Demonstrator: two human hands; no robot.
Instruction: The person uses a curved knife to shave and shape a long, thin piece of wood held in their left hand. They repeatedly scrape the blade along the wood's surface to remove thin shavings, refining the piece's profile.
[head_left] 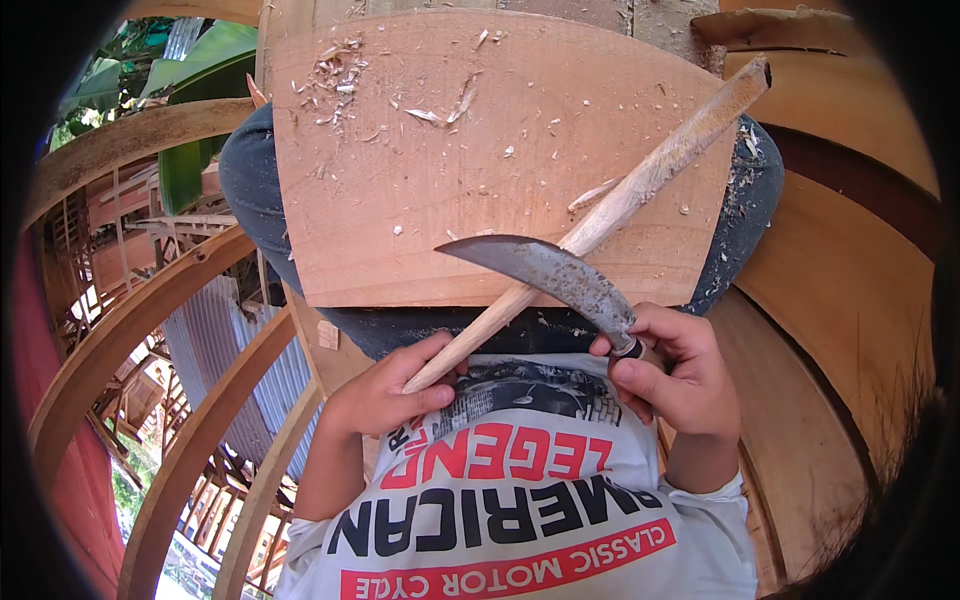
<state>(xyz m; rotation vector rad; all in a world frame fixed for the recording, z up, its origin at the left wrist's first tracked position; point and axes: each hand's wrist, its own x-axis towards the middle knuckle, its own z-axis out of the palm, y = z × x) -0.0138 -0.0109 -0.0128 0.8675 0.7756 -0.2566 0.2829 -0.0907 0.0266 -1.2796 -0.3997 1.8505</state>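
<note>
My left hand (398, 392) is closed around the near, paler end of a wooden stick (640, 195). The stick slants up to the far right, its thicker end rough and partly barked, and crosses over a flat wooden board (420, 200) on my lap. In my right hand (680, 370) is a curved knife (545, 268), gripped by its dark handle, which my fingers mostly hide. Its spotted, worn blade lies across the stick, with the tip pointing left over the board.
Wood shavings (335, 75) are scattered on the board, thickest at its far left. My legs (250, 190) in dark trousers are folded beneath it. A wooden railing (150, 310) runs along the left, with corrugated sheets (225, 350) beyond. Planks (840, 280) form the floor at right.
</note>
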